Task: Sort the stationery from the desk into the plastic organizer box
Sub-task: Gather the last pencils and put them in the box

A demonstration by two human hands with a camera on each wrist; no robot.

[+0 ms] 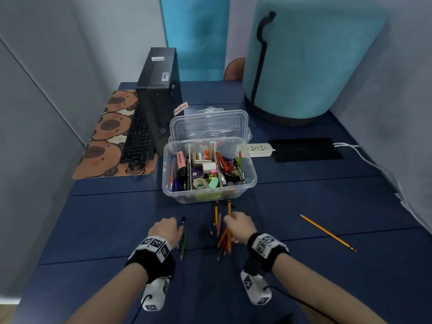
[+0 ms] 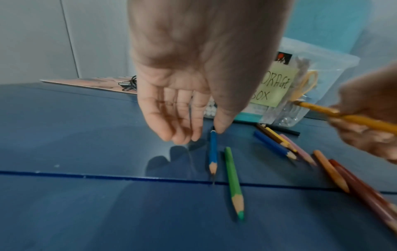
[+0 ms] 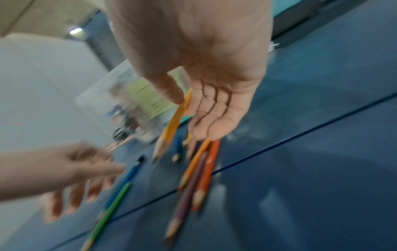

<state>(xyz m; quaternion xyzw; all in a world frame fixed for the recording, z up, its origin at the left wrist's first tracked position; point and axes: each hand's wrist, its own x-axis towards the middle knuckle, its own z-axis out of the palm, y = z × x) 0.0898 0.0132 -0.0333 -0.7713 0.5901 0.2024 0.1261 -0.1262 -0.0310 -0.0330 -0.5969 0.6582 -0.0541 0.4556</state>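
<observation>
Left of the clear plastic organizer box (image 1: 208,168), a capybara-print desk mat (image 1: 105,134), a black keyboard (image 1: 138,136) and a black computer tower (image 1: 159,94) were seen, none of them being touched. The box itself was found open on the dark blue desk (image 1: 98,220), its lid tipped back, its three compartments already crowded with pens, erasers and clips.

Just in front of the box, to the left, the left hand (image 2: 182,88) was lowered over a short blue pencil (image 2: 213,152). Its fingers were kept straight and relaxed, with only the thumb tip at the pencil's black end; nothing was held. A green colouring pencil (image 2: 234,185) was lying just beside the blue one.

Directly before the box, a loose cluster of colouring pencils (image 1: 222,232) was spread on the desk. Over it the right hand (image 3: 204,81) was poised, and a yellow pencil (image 3: 171,127) was pinched between thumb and forefinger, the other fingers left slack.

Well to the right of the box, a long yellow pencil (image 1: 327,232) was left lying alone; a white power strip (image 1: 257,149) lay behind the box's right corner.

Gathering was judged to be the step in hand. Next, the blue pencil would need pinching and lifting, and the pencils carrying to the box's left compartment, where the pens were stored.
</observation>
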